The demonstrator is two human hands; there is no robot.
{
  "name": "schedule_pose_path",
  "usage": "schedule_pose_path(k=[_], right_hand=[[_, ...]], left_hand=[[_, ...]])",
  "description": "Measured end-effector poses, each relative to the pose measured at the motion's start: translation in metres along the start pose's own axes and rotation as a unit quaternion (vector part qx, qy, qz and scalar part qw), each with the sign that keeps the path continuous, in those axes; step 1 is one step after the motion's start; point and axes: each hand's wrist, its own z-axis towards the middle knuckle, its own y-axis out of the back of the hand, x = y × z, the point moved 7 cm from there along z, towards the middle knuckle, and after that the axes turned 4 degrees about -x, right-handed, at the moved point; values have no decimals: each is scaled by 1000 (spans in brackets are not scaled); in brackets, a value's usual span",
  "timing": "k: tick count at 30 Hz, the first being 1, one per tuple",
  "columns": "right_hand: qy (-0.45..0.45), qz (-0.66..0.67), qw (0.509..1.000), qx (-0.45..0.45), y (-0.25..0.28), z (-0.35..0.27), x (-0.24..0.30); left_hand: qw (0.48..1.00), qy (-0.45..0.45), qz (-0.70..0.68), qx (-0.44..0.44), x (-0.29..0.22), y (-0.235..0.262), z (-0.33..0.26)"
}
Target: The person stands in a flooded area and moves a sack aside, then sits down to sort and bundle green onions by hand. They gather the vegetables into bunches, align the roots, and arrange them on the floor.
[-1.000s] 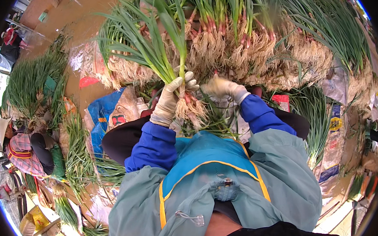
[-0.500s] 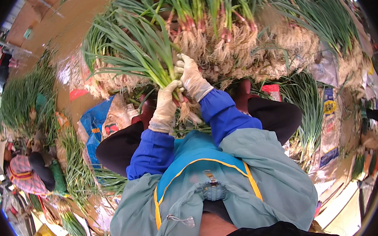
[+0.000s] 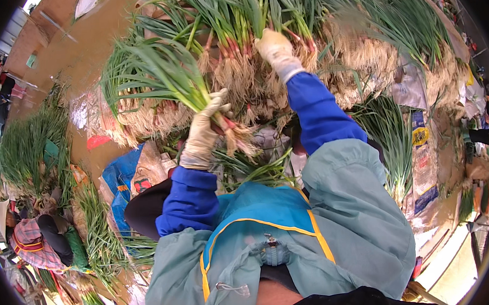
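My gloved left hand [image 3: 201, 135] is closed around a bunch of green onions [image 3: 193, 88]. Its leaves point up and to the left, and its reddish stems and pale roots stick out below the fist. Farther ahead, my gloved right hand [image 3: 276, 51] reaches into a long row of green onions [image 3: 236, 31] lying with roots toward me. Its fingers are curled around stalks there, partly hidden by the glove. Matted, straw-coloured roots [image 3: 357, 68] hang along the near side of the row.
Loose green leaves [image 3: 257, 171] lie between my legs. A blue sheet [image 3: 122, 172] is at the left, and more green onions [image 3: 394, 147] lie beside a printed sack [image 3: 425, 162] at the right. A person in a plaid shirt [image 3: 35, 241] sits far left near another heap [image 3: 31, 139].
My right hand has left the bunch and moved forward and right to the row. My left hand still holds the bunch, now slightly farther left.
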Motion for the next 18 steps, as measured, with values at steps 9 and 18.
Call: schedule_pose_path(k=[9, 18], right_hand=[[11, 562, 822, 91, -119, -45, 2], [-36, 895, 349, 275, -153, -43, 8]], left_hand=[[985, -54, 141, -82, 29, -16, 15], [999, -33, -28, 30, 19, -24, -6]])
